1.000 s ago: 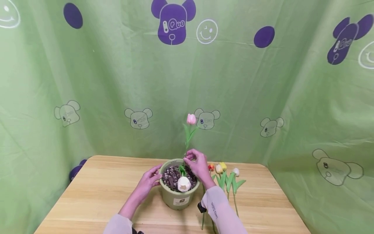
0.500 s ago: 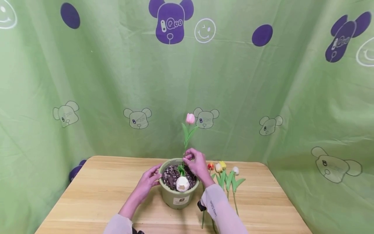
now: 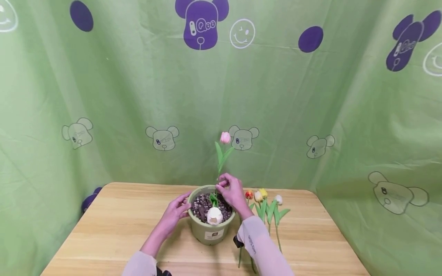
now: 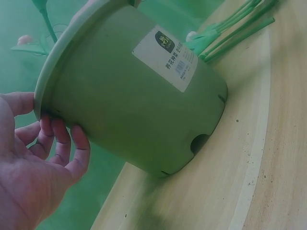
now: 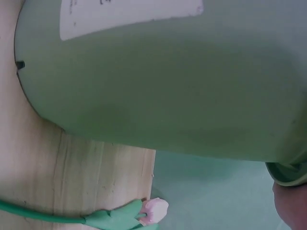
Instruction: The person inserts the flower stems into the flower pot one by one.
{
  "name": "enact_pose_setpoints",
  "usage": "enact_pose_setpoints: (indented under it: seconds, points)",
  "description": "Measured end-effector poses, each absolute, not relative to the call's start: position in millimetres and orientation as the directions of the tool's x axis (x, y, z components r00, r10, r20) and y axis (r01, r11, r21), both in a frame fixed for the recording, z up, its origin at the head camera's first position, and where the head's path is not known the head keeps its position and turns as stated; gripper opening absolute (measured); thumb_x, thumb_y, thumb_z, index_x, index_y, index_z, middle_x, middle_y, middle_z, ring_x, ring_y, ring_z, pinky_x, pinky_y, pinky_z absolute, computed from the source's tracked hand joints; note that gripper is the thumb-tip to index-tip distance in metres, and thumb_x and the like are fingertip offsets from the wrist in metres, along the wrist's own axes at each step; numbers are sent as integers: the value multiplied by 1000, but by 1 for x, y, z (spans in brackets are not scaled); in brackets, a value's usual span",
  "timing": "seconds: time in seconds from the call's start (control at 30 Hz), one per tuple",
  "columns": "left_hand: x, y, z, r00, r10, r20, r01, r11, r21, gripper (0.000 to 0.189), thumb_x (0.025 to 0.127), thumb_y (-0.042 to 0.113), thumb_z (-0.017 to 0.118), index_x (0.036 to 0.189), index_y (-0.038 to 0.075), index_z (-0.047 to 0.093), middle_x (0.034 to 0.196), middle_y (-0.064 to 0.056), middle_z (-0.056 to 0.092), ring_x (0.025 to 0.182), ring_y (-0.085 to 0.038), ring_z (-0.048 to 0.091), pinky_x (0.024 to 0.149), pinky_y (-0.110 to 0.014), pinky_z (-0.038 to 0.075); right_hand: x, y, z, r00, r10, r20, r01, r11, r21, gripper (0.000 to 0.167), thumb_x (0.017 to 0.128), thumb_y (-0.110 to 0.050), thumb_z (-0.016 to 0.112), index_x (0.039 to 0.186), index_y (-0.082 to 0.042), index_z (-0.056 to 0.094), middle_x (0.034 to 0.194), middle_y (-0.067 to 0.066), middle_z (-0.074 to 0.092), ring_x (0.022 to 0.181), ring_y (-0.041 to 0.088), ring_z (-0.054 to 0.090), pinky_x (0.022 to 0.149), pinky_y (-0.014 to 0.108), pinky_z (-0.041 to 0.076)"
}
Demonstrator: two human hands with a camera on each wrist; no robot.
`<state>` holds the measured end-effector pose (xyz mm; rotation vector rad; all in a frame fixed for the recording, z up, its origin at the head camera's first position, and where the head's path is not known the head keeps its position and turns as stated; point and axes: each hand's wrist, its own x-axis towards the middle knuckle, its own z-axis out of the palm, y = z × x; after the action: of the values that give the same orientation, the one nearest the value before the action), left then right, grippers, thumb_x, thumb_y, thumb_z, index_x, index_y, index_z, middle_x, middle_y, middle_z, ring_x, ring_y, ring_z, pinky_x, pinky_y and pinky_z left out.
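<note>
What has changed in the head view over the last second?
Nothing visibly moved beyond a slight camera shift; nothing was grasped or released. The right hand still pinches the pink tulip, the left hand holds the pot, and loose tulips lie on the table.

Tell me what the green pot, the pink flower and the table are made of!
The green pot looks like plastic: smooth, dull and evenly coloured, with a moulded rim. The pink flower may be artificial, perhaps plastic or foam: its leaves look smooth, matte and evenly green, but I can't be sure. The table looks like smooth, pale wood or a wood-look print: grain lines show.
</note>
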<state>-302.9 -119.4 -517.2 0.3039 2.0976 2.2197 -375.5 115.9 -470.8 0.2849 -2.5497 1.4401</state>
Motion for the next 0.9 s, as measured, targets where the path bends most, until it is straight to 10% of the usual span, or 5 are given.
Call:
enact_pose_setpoints:
  seconds: [0.9]
  points:
    - [-305, -119, -519, -979, 178, 97, 86, -70, 994, 56, 101, 11, 57, 154, -1, 42, 116, -15, 51, 105, -21, 59, 94, -36, 60, -372, 119, -475, -940, 58, 337, -291, 383, -877, 36, 87, -5, 80, 121, -5, 69, 104, 6, 73, 98, 21, 69, 90, 31, 62]
